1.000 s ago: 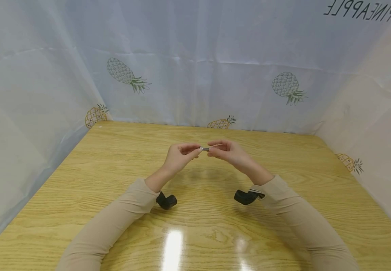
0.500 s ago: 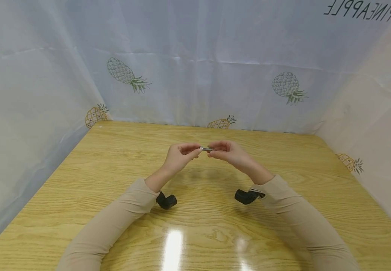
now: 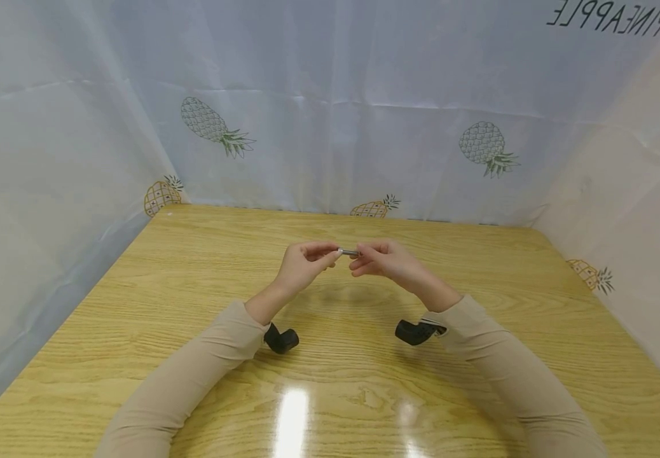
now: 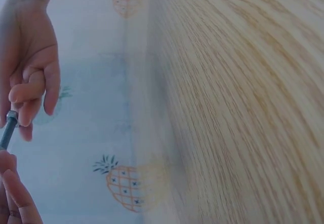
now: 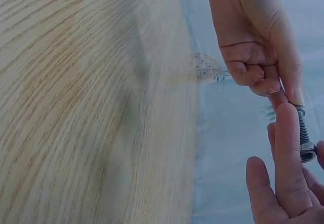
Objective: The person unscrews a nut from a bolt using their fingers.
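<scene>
A metal bolt [image 3: 348,252] is held up level above the table between both hands. My left hand [image 3: 305,264] pinches one end of it between thumb and fingers; that end is mostly hidden by the fingertips. A hex nut [image 5: 307,153] sits on the threads near the other end. My right hand [image 3: 384,259] has its thumb and a finger at this nut, one on each side. In the left wrist view the nut shows beside the right fingertips, with bare thread [image 4: 7,135] between it and the left fingers.
Below the hands lies a wood-grain table [image 3: 347,362]. White curtains [image 3: 330,146] printed with pineapples stand behind it and at both sides. Black curved mounts [image 3: 281,340] stick out from both sleeve cuffs.
My right fingers first spread off the nut end, showing more of the bolt, then came back on it with the thumb shifted upward. My left hand and the bolt stay in place.
</scene>
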`<state>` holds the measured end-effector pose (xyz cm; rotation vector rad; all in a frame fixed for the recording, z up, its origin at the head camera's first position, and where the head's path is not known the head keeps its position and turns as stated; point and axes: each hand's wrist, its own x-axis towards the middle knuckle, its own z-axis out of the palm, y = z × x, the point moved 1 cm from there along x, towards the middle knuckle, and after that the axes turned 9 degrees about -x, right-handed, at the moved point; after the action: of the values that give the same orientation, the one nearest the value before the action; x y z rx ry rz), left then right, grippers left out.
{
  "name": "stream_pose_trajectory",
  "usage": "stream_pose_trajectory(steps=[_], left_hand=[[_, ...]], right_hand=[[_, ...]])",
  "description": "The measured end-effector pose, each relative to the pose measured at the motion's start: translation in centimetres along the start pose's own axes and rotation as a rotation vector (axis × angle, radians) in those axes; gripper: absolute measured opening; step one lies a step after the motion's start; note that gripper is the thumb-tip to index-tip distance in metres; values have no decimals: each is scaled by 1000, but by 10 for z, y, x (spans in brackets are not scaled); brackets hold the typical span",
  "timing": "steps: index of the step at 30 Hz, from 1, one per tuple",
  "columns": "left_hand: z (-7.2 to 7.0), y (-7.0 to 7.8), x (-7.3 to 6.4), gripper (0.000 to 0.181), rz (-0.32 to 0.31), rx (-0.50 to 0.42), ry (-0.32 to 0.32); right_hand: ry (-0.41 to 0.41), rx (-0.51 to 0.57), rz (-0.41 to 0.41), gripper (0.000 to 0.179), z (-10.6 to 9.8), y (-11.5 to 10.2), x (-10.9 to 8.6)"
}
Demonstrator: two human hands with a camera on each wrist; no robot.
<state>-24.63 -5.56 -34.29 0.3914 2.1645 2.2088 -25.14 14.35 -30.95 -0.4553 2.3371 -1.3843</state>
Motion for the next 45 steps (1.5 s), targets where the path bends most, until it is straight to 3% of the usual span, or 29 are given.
stream_pose_trajectory(steps=[11, 21, 33, 39, 45], left_hand=[[1, 1, -1, 27, 7, -6, -4], [0, 0, 0, 26, 2, 3, -5], [0, 2, -1, 27, 3, -1, -5], [0, 2, -1, 26, -4, -8, -7], [0, 1, -1, 27, 0, -4, -12]], right_hand=[[22, 37, -22, 37, 1, 0, -3], [76, -7, -57, 34, 0, 1, -2], [19, 44, -10, 42, 0, 2, 1], [42, 26, -53, 35, 0, 2, -1], [44, 11, -56, 40, -1, 3, -1]])
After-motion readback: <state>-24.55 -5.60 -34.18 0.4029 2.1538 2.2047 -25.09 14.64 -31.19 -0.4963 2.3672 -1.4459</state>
